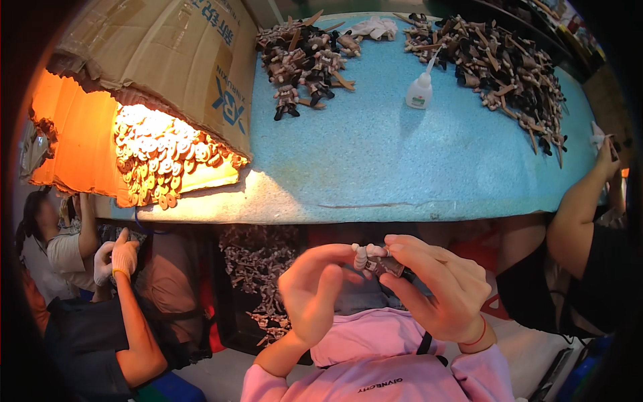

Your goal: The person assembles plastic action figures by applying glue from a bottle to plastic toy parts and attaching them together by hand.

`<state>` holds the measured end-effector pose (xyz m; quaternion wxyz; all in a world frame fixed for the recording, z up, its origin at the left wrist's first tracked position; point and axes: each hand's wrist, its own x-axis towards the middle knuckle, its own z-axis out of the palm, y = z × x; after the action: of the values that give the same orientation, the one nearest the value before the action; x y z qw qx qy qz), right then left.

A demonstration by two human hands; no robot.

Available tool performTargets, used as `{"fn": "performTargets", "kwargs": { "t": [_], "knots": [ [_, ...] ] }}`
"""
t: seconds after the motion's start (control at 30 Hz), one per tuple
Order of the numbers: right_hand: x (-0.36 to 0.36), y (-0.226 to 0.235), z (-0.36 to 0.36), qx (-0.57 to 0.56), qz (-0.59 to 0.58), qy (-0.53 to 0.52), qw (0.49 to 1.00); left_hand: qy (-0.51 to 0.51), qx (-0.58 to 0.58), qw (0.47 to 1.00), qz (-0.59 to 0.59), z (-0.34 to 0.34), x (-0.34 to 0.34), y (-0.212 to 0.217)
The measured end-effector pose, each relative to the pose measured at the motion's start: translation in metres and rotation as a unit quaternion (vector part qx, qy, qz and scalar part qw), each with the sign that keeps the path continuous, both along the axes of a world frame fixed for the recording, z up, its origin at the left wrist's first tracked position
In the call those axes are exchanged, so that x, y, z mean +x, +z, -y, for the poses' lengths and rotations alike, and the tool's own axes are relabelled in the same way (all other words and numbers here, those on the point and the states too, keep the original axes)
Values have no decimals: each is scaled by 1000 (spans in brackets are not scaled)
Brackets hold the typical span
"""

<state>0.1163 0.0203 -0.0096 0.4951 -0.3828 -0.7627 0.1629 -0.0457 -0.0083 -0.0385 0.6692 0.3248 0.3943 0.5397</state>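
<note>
Over my lap, below the table's front edge, I hold a small figurine (383, 265) with a pale, ribbed end and a dark grey-brown body. My right hand (442, 285) pinches its body between thumb and fingers; a thin red cord circles that wrist. My left hand (311, 291) is at the figurine's pale end, index fingertip against or right beside it. Its thumb stands apart, and its fingers are spread and curved. Piles of similar dark and pale figurines (305, 60) lie at the table's back left, with another heap of figurines (499, 67) at the back right.
A white squeeze bottle (419, 92) with a thin nozzle stands on the blue tabletop (335, 161). At left, a torn cardboard box (181, 60) covers brightly lit round pieces (161, 157). Below the table, a dark crate (231, 315) holds small pale parts. Co-workers sit on both sides.
</note>
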Motion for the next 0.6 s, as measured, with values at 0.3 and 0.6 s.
{"fn": "performTargets", "kwargs": {
  "t": [0.3,0.6],
  "knots": [
    [4,1,4,37,39,26,998,136,335,813,-456,-6,-2,22],
    [-1,-3,9,40,43,14,998,120,303,838,-437,-5,-1,29]
  ]
}}
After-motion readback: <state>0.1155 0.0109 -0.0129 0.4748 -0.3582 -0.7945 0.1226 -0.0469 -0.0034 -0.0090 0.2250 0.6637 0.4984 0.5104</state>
